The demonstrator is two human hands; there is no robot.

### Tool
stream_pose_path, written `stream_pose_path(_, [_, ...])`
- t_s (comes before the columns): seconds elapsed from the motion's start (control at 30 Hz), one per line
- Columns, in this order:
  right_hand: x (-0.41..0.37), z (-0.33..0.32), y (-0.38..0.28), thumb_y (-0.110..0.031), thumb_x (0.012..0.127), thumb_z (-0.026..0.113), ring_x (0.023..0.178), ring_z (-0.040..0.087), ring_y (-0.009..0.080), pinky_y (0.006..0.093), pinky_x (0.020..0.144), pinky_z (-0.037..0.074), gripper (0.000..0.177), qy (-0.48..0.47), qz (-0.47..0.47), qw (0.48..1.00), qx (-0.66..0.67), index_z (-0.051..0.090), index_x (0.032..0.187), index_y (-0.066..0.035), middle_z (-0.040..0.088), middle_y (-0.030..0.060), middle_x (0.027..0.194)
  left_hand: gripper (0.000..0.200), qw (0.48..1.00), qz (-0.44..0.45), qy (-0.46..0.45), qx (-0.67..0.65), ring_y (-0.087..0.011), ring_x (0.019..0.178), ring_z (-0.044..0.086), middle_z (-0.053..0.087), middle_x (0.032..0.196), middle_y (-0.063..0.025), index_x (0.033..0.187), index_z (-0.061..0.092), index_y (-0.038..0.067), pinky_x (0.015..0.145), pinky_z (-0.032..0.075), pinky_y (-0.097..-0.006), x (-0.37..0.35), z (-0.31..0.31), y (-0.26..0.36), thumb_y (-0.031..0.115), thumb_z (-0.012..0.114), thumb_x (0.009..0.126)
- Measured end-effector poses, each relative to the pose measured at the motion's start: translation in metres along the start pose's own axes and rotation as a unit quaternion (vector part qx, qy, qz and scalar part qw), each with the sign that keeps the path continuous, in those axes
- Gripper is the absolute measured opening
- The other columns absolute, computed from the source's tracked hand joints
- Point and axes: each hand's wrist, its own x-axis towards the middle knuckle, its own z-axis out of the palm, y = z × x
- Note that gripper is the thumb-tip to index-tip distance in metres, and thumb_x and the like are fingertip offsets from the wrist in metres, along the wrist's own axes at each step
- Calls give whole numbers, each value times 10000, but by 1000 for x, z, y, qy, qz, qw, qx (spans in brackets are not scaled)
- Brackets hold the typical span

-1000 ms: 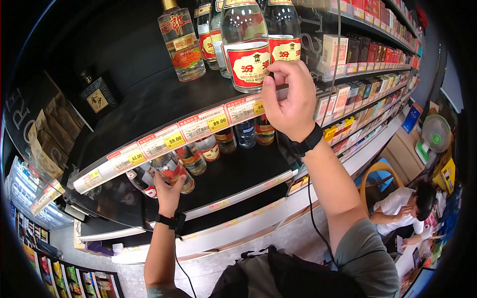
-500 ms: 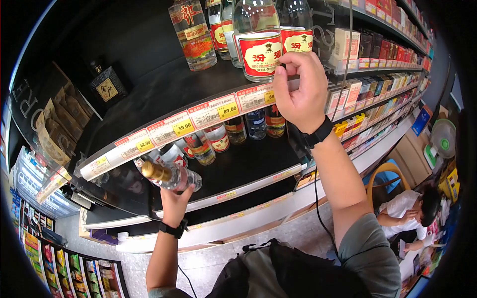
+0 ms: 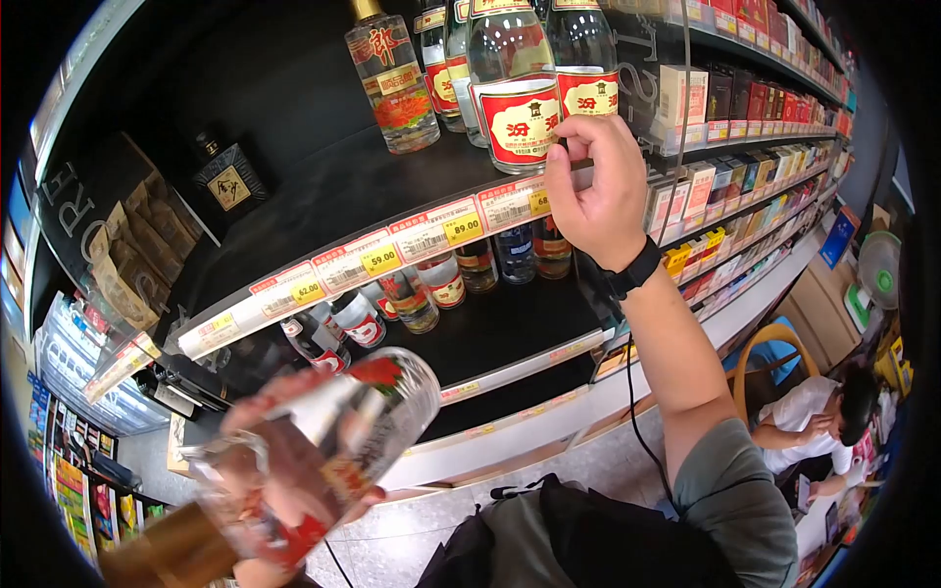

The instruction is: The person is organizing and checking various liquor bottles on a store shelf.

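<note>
Bright, even shop light; strong fisheye bending and black vignette at the edges; the near bottle point(image 3: 314, 461) is motion-blurred.

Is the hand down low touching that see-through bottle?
Touching. The head view shows the left hand wrapped around the clear bottle, with fingers against the glass on both sides, though the picture is blurred there.

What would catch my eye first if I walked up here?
A blurred clear bottle with a gold cap fills the lower left, gripped close to the camera by the left hand. Above, the right hand reaches a big red-labelled bottle on the upper shelf, over a row of price tags.
</note>
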Motion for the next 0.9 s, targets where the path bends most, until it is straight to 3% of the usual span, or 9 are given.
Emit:
stream_pose_path(0.13, [1, -2, 0, -51, 845, 725, 701, 563, 274, 417, 650, 447, 165, -14, 5, 1000, -5, 652, 992, -74, 570, 55, 755, 1358, 988, 54, 141, -12, -396, 1453, 477, 429, 1560, -211, 1669, 161, 186, 1200, 426, -606, 48, -5, 14, 319, 1037, 639])
stream_pose_path(0.17, [1, -2, 1, -52, 847, 723, 703, 566, 278, 422, 654, 450, 163, -20, 2, 1000, -8, 653, 992, -74, 568, 55, 753, 1369, 990, 91, 109, 20, -410, 1471, 459, 391, 1602, -220, 1701, 87, 185, 1209, 401, -618, 63, -16, 14, 307, 1009, 696])
stream_pose_path(0.2, [1, -3, 1, -52, 847, 723, 703, 566, 278, 422, 654, 450, 163, -18, 0, 1000, -9, 653, 992, -74, 568, 55, 753, 1283, 987, 132, 82, 40, -421, 1499, 428, 347, 1650, -211, 1702, 113, 144, 1212, 393, -627, 78, -23, 12, 239, 973, 755])
stream_pose_path(0.27, [2, -3, 1, -57, 847, 723, 711, 575, 281, 427, 660, 451, 156, -19, -1, 1000, -12, 655, 987, -75, 566, 54, 751, 1180, 987, 134, 86, 6, -404, 1513, 406, 308, 1681, -213, 1698, 134, 101, 1198, 431, -597, 111, -19, 17, 106, 909, 809])
stream_pose_path(0.37, [3, -6, -4, -57, 847, 723, 717, 582, 278, 426, 662, 450, 184, -20, 16, 1000, -7, 650, 1014, -81, 573, 51, 755, 1008, 995, 35, 87, 46, -323, 1473, 459, 318, 1666, -251, 1658, 230, 34, 1135, 520, -487, 146, -15, 27, -30, 817, 840])
stream_pose_path(0.5, [2, -5, -3, -51, 842, 721, 722, 588, 275, 427, 671, 458, 219, -14, 14, 1000, -10, 644, 1045, -75, 584, 46, 763, 850, 998, 39, 54, 13, -329, 1431, 537, 502, 1558, -243, 1575, 353, -58, 1188, 469, -425, 187, -11, 7, -48, 813, 860])
stream_pose_path(0.63, [1, -5, -2, -54, 836, 722, 743, 603, 277, 428, 689, 470, 227, -14, 10, 1000, -20, 644, 1049, -67, 609, 53, 784, 782, 998, 48, 9, 39, -317, 1405, 576, 537, 1538, -243, 1553, 385, -65, 1168, 490, -422, 213, -11, -11, -56, 795, 888])
stream_pose_path(0.9, [2, -6, -1, -61, 836, 714, 795, 615, 288, 425, 725, 474, 225, -28, 8, 999, -18, 633, 1046, -69, 657, 54, 875, 751, 996, -44, -59, 58, -305, 1411, 572, 557, 1511, -202, 1568, 346, -30, 1170, 480, -407, 253, -12, -38, -21, 759, 941])
